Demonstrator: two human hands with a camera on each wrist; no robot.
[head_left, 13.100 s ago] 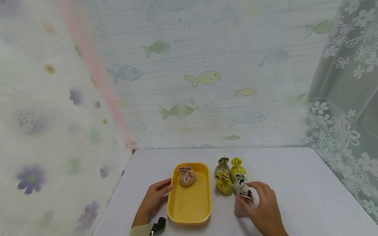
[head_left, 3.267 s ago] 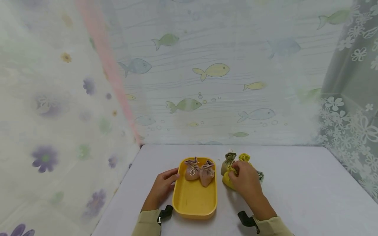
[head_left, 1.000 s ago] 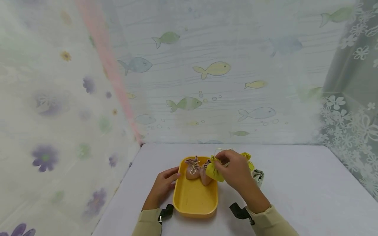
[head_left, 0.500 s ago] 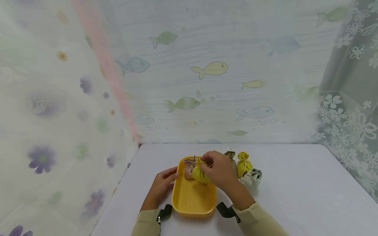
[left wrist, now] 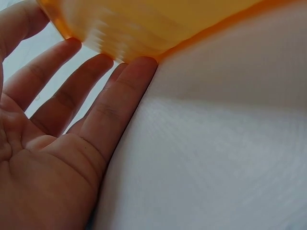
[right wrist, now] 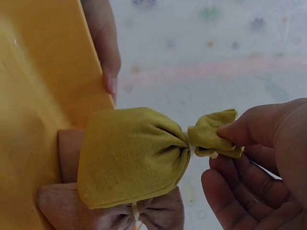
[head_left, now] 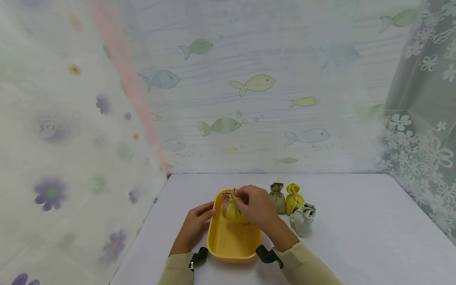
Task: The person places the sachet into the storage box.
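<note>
At the far end of the yellow tray [head_left: 231, 247], I have the right hand [head_left: 258, 208] pinching a yellow-green bag [right wrist: 129, 153] by its gathered neck; the left hand [head_left: 194, 223] rests loosely spread fingers [left wrist: 120, 96] against the tray's side. Pinkish bags [right wrist: 62, 203] lie near it in the tray (whether they touch, I cannot tell). Should the pinch slacken, the short ruffle could slip and the bag topple onto them; too firm a left-hand push could skid the tray across the table [head_left: 356, 245].
</note>
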